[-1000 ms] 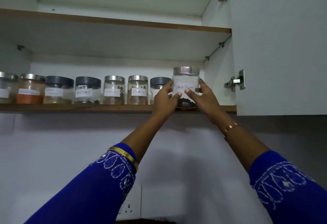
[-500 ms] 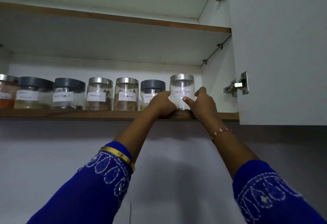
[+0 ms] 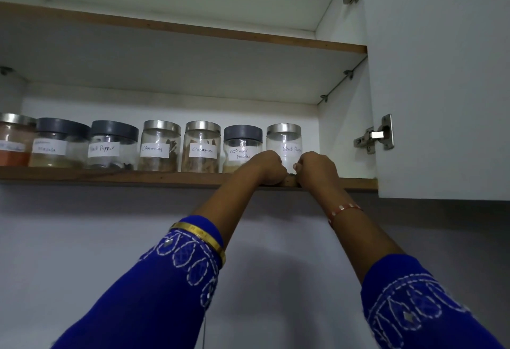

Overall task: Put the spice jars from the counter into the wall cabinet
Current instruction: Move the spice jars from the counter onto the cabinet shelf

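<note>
The black pepper jar [image 3: 284, 141], clear glass with a steel lid and a white label, stands on the lower cabinet shelf [image 3: 138, 176] at the right end of the jar row. My left hand [image 3: 263, 166] and my right hand [image 3: 317, 168] are at its base, one on each side, with fingers curled around its lower part. The hands hide the jar's bottom. To its left stand a coriander powder jar [image 3: 241, 147], two cinnamon jars [image 3: 202, 147] [image 3: 160, 146], another black pepper jar [image 3: 111, 144] and more.
The open cabinet door [image 3: 441, 78] hangs close on the right, with its hinge [image 3: 375, 135]. An upper shelf [image 3: 193, 28] sits above the jars. The cabinet's right wall [image 3: 342, 117] is just beside the jar. Below is a bare wall.
The black pepper jar has come down from above the shelf's front edge and moved back into the row. Both hands have sunk lower on it, to the shelf edge.
</note>
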Demonstrator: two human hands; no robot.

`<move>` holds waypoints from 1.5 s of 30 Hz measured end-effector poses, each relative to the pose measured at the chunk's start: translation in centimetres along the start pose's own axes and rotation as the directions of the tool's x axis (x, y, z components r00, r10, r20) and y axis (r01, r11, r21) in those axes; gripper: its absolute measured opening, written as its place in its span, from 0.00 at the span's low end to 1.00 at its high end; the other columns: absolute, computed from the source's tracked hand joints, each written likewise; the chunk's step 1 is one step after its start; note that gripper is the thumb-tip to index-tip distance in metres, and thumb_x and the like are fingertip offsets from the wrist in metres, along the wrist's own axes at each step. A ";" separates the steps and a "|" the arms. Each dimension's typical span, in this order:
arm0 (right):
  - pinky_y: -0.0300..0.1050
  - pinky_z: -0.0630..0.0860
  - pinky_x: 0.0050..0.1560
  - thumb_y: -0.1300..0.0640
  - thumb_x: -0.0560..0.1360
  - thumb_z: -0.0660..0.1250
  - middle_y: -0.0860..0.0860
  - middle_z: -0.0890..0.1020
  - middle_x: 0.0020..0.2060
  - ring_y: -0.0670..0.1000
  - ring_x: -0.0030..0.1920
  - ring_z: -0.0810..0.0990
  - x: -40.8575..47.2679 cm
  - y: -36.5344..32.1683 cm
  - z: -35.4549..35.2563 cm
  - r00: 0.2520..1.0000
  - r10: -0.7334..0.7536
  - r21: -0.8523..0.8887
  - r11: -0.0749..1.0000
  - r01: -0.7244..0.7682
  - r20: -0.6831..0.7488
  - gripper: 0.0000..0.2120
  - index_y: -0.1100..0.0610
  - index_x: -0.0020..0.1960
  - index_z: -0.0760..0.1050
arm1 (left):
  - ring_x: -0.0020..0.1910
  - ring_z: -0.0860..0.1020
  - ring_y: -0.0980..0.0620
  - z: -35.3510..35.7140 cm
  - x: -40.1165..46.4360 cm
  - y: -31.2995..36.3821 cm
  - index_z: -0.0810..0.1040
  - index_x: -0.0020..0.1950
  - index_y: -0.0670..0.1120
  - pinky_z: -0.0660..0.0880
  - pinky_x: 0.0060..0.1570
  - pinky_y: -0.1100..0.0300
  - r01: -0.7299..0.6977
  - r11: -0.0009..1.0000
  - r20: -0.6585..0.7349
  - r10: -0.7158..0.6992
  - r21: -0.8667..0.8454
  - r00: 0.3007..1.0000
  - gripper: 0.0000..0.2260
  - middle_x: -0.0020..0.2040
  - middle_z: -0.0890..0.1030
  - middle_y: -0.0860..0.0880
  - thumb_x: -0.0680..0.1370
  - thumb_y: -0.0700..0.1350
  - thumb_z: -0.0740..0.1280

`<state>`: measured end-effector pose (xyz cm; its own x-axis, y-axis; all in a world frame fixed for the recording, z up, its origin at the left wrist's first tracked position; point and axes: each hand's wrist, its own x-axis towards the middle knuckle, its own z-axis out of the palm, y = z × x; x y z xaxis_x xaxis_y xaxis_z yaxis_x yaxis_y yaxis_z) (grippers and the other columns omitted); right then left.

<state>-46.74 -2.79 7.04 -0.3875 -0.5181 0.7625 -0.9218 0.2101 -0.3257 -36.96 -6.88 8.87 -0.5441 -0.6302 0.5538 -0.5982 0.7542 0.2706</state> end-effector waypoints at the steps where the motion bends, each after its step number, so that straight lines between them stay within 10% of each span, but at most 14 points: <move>1: 0.45 0.72 0.55 0.58 0.79 0.59 0.62 0.79 0.57 0.59 0.58 0.77 -0.1 0.0 0.0 1.000 -0.002 0.008 1.000 0.002 -0.001 0.15 0.66 0.60 0.74 | 0.57 0.71 0.49 0.1 0.0 0.0 0.70 0.67 0.37 0.67 0.56 0.58 0.001 1.000 -0.003 -0.001 0.010 1.000 0.18 0.68 0.72 0.40 0.78 0.37 0.57; 15: 0.52 0.69 0.63 0.65 0.78 0.58 0.64 0.77 0.60 0.62 0.62 0.74 -4.3 0.4 -2.2 0.991 -0.082 0.110 0.991 0.071 0.103 0.15 0.69 0.61 0.74 | 0.59 0.74 0.42 2.1 -1.9 -0.2 0.72 0.60 0.41 0.65 0.65 0.49 -0.076 0.949 -0.065 0.101 0.304 0.993 0.15 0.60 0.77 0.41 0.79 0.46 0.54; 21: 0.47 0.61 0.72 0.65 0.78 0.58 0.61 0.67 0.71 0.58 0.72 0.64 -8.1 0.6 -1.2 0.972 -0.215 0.175 0.965 0.196 0.095 0.20 0.64 0.70 0.66 | 0.57 0.75 0.41 2.1 -5.3 -1.3 0.75 0.57 0.38 0.66 0.61 0.53 -0.197 0.980 -0.254 0.182 -0.032 0.950 0.12 0.55 0.79 0.39 0.78 0.38 0.57; 26: 0.42 0.54 0.74 0.60 0.80 0.57 0.56 0.61 0.74 0.53 0.76 0.57 -12.2 -0.7 0.3 0.970 -0.226 0.257 0.946 0.196 0.091 0.23 0.61 0.74 0.60 | 0.71 0.65 0.47 2.8 -12.1 -3.1 0.65 0.71 0.41 0.62 0.67 0.60 -0.205 0.863 -0.262 0.088 -0.462 0.961 0.18 0.72 0.67 0.44 0.81 0.37 0.55; 45: 0.48 0.59 0.74 0.60 0.79 0.60 0.56 0.66 0.72 0.54 0.73 0.63 -34.9 -15.5 13.7 0.882 -0.212 0.517 0.855 -0.041 0.421 0.22 0.60 0.72 0.63 | 0.71 0.65 0.51 4.0 -34.5 -23.9 0.68 0.70 0.45 0.57 0.60 0.72 0.191 0.886 -0.135 -0.270 -0.423 0.953 0.17 0.72 0.69 0.48 0.81 0.40 0.54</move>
<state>-18.81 0.66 -22.22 -0.1425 -0.8508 0.5058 -0.7681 -0.2272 -0.5987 -6.23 -3.94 -19.90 -0.2775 -0.7795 0.5616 -0.3851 0.6258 0.6782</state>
